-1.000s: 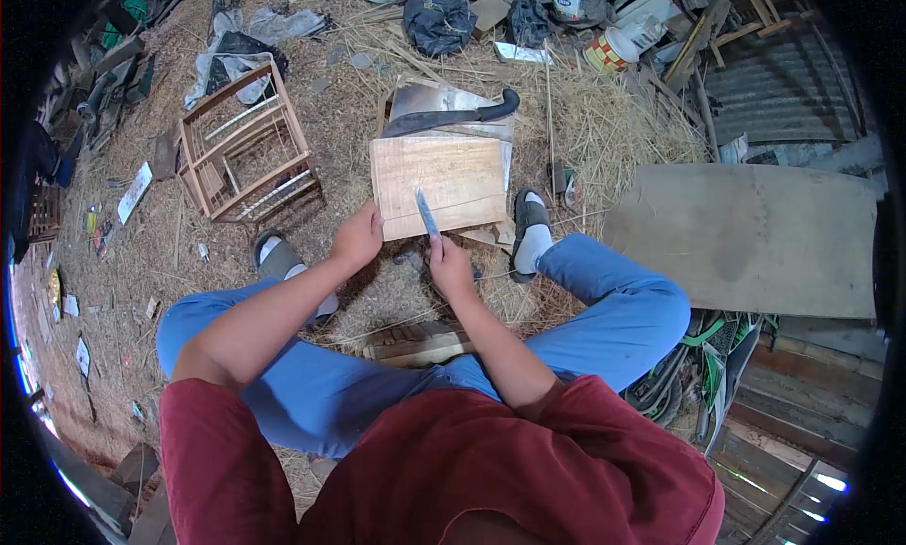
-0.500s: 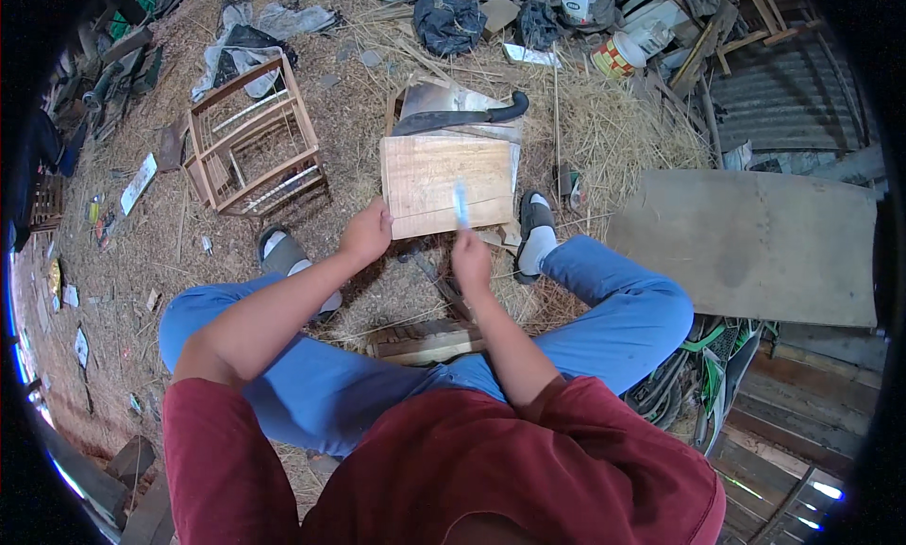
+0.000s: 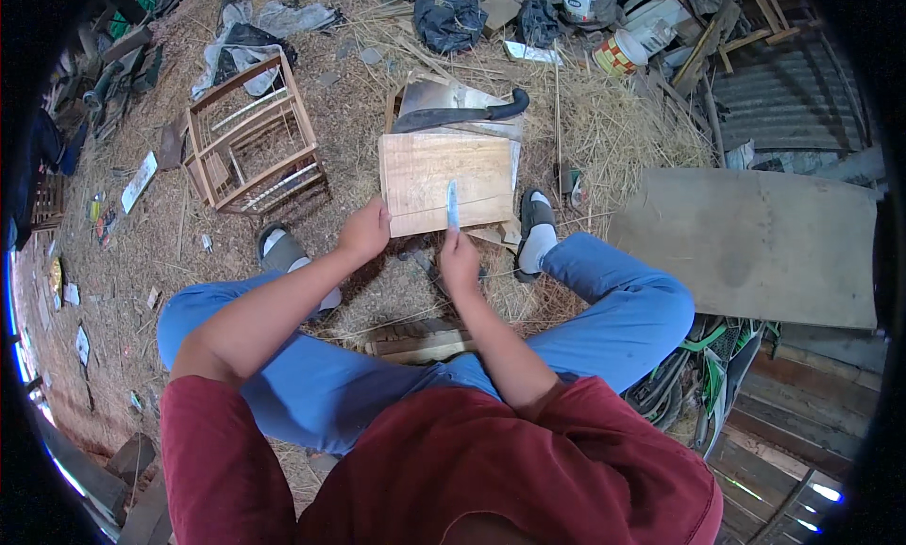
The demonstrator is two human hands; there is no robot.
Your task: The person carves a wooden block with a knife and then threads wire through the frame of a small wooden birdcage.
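A pale wooden board (image 3: pixel 411 167) lies between my feet, a thin dark line running across its lower part. At its lower left edge my left hand (image 3: pixel 365 231) is closed, gripping the board. My right hand (image 3: pixel 461 262) is closed on a knife (image 3: pixel 452 203) with a narrow, shiny bluish blade. The blade points away from me over the board's surface, close to the dark line; whether it touches cannot be made out. Just beyond the board rests a large dark-bladed machete (image 3: pixel 439 119) with a black curved handle, on flat sheets.
To the left stands an open wooden frame (image 3: pixel 250 134). A large flat panel (image 3: pixel 746 248) lies at the right, above a green and black machine (image 3: pixel 722 347). Black bags (image 3: pixel 448 21) and a bucket (image 3: pixel 620 52) sit at the far side, near scattered straw (image 3: pixel 623 120).
My right hand has shifted slightly left with the knife, whose blade was blurred before and now shows sharply. My left hand stays on the board, which has barely moved.
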